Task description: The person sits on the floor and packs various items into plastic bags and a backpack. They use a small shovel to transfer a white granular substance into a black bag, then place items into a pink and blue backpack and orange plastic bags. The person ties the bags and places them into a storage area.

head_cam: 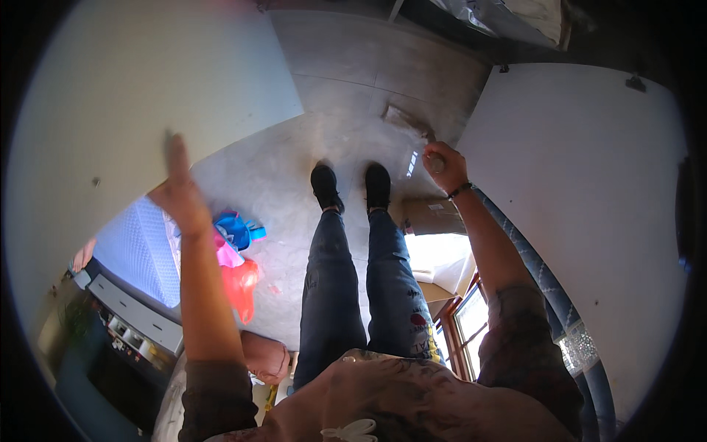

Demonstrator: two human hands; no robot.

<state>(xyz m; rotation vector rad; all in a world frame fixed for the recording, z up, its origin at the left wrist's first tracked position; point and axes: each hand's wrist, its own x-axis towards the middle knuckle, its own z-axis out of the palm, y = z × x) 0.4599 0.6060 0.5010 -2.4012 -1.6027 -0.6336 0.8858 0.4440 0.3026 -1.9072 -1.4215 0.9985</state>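
Observation:
My left hand (185, 201) is at the lower edge of a large white door panel (165, 94), its thumb on the near face and its other fingers mostly hidden behind the edge. My right hand (446, 168) is closed around the handle of a blurred tool (406, 120), seemingly a brush. The rounded handle end shows in my fist, and the pale head points up and left above the floor. To the right of this hand stands a second white door panel (563, 193) with dark hinges (635, 83) near its top.
A dark cabinet opening with plastic-wrapped things (497, 22) is at the top. My shoes (378, 185) stand on a grey tiled floor (276, 193). At left are a blue-and-pink bag (235, 229), a red plastic bag (241, 287) and a mattress (141, 248). A cardboard box (433, 215) sits right of my legs.

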